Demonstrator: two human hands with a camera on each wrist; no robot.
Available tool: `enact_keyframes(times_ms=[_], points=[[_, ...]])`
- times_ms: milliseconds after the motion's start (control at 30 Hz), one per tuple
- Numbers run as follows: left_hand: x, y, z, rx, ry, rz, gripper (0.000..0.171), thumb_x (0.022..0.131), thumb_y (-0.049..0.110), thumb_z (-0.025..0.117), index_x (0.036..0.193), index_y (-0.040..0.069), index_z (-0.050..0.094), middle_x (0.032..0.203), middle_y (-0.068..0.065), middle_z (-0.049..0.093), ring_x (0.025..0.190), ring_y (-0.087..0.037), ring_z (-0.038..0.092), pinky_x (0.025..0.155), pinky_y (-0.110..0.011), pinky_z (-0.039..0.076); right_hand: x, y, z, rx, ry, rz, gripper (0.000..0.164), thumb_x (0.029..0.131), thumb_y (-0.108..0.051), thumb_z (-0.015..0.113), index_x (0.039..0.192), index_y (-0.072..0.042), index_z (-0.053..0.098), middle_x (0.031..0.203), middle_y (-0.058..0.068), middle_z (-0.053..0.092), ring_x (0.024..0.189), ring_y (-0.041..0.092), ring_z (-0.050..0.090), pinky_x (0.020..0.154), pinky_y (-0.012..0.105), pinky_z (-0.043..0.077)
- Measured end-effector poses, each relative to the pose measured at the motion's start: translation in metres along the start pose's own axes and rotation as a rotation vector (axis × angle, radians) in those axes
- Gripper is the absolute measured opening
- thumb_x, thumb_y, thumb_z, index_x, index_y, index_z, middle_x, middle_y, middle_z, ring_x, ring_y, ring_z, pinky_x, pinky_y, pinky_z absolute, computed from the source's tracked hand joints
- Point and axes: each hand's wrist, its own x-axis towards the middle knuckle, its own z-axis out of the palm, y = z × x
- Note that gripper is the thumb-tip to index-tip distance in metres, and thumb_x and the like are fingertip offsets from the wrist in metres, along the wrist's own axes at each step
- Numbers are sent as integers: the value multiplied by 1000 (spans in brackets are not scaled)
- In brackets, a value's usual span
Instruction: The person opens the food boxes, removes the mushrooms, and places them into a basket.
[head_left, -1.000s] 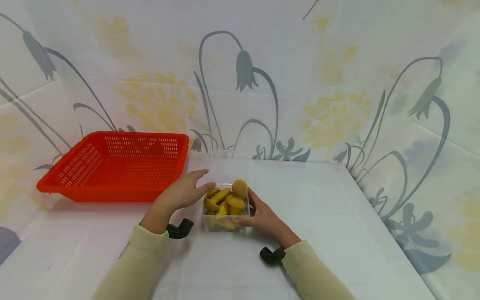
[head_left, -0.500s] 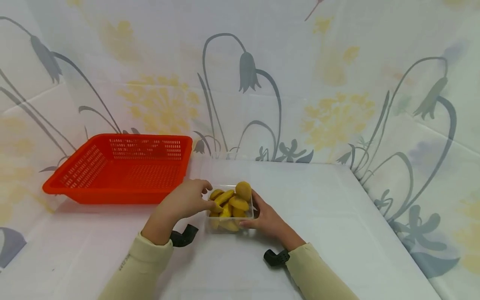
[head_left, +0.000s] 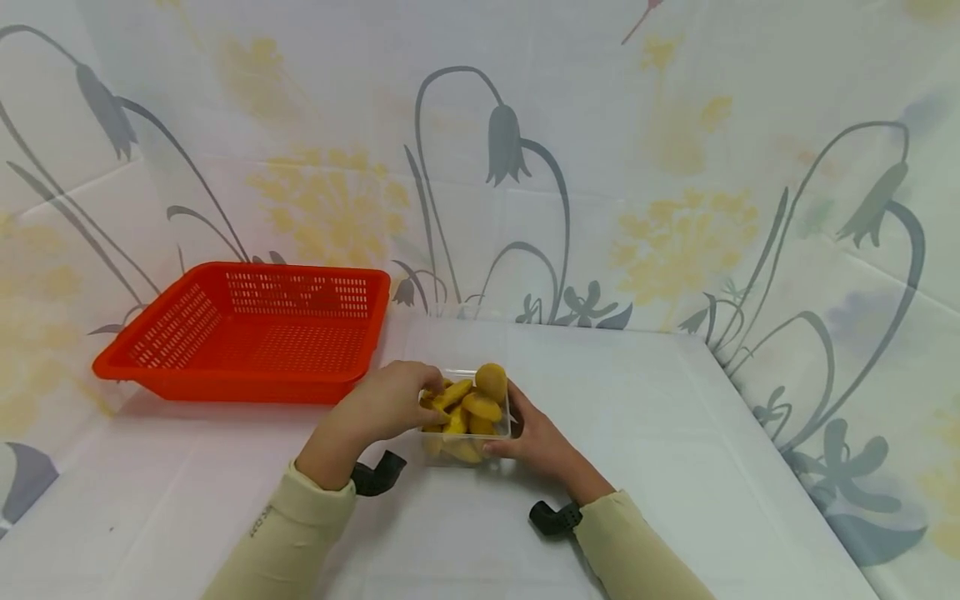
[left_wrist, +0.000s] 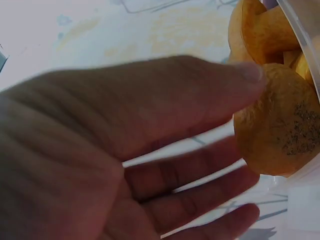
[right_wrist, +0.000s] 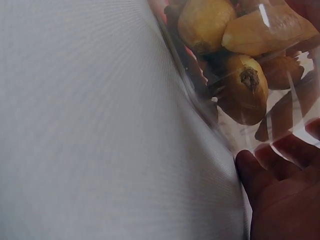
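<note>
Pick step: w/ the clear tub (head_left: 467, 425) just right of the red basket (head_left: 247, 333), left hand (head_left: 382, 406) seemingly pinches a yellow piece (left_wrist: 277, 120), right hand (head_left: 534, 437) cups the tub's side; next needs a clean lift.

An orange slotted basket (head_left: 255, 333) sits on the white surface (head_left: 675, 467), at its far left side. Behind the basket and along the right edge of the surface hangs a floral cloth backdrop (head_left: 600, 167), with grey bell flowers and yellow blooms.

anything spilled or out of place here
Nothing spilled. The yellow pieces are heaped above the rim of the clear tub, which sits upright on the table. The red basket sits level.
</note>
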Motion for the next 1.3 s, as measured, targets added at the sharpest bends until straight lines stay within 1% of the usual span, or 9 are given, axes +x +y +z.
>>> enact_keyframes(times_ms=[100, 267, 400, 600, 733, 967, 1133, 1233, 1300], points=[[0, -1, 1, -13, -16, 47, 23, 83, 20, 76, 105, 17, 70, 101, 3, 65, 96, -16, 56, 88, -35, 55, 0, 0, 0, -10, 4, 0, 108, 77, -36, 81, 157, -22, 10, 162, 6, 22, 145, 30, 30, 116, 49, 31], [1, -2, 4, -22, -26, 119, 19, 85, 16, 74, 103, 15, 70, 96, 4, 64, 92, -16, 56, 87, -34, 55, 0, 0, 0, -23, 18, 9, 111, 74, -40, 82, 157, -22, 11, 161, 5, 24, 145, 28, 32, 117, 48, 30], [1, -4, 4, -10, -23, 141, 12, 85, 14, 73, 97, 15, 71, 92, 4, 61, 89, -16, 54, 84, -32, 54, 0, 0, 1, -22, 21, 7, 112, 73, -40, 83, 157, -23, 12, 161, 4, 24, 145, 28, 32, 117, 47, 30], [0, -5, 2, 5, -22, 151, 5, 86, 15, 72, 90, 17, 72, 88, 5, 59, 87, -15, 54, 78, -28, 52, -1, 0, 1, -29, 9, -2, 110, 75, -40, 81, 157, -21, 11, 161, 6, 23, 145, 29, 32, 115, 48, 33], [0, -5, 1, 1, -11, 165, 6, 87, 15, 71, 93, 17, 73, 91, 5, 60, 89, -15, 55, 80, -29, 53, -1, 0, 1, -30, 13, 0, 110, 74, -40, 82, 157, -22, 11, 161, 4, 24, 145, 27, 32, 116, 47, 32], [-4, -6, -4, -12, 8, 222, 14, 88, 16, 70, 101, 14, 73, 100, 4, 64, 96, -15, 58, 88, -32, 54, -1, 1, 1, -28, 12, 2, 110, 74, -40, 82, 157, -23, 11, 161, 3, 23, 146, 27, 31, 116, 47, 31], [-8, -9, -9, -31, 44, 281, 16, 90, 15, 68, 104, 12, 73, 101, 4, 65, 95, -14, 60, 86, -31, 55, 0, 0, 1, -24, 6, 2, 110, 75, -40, 82, 157, -24, 10, 161, 2, 24, 146, 26, 31, 116, 47, 32], [-11, -10, -12, -33, 62, 297, 15, 90, 16, 67, 104, 13, 73, 101, 5, 65, 93, -13, 60, 84, -30, 55, 0, 0, 0, -21, 4, 2, 110, 75, -41, 82, 157, -23, 10, 161, 3, 23, 145, 27, 31, 116, 47, 32], [-13, -10, -14, -41, 63, 296, 15, 91, 17, 67, 105, 14, 72, 102, 5, 64, 93, -12, 60, 84, -30, 55, -1, 1, 0, -19, 6, 1, 110, 75, -41, 81, 157, -23, 10, 161, 4, 23, 146, 27, 31, 116, 47, 32]])
